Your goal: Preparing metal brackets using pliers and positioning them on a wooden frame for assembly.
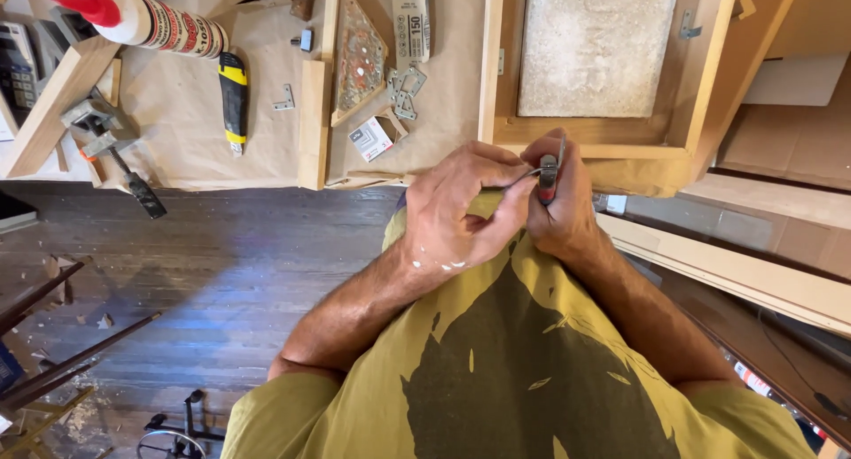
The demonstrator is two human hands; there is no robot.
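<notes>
My right hand grips a small folding pocket tool with a red and dark handle, held upright in front of my chest. My left hand pinches a thin metal blade or part of that tool between thumb and fingers, pulling at its side. Both hands touch each other just below the edge of a wooden frame that holds a pale stone-like slab. White specks dot the back of my left hand.
On the paper-covered bench lie a glue bottle with a red cap, a yellow and black utility knife, a bar clamp, a triangular wooden piece, small metal brackets and a small box. Dark wood floor lies below.
</notes>
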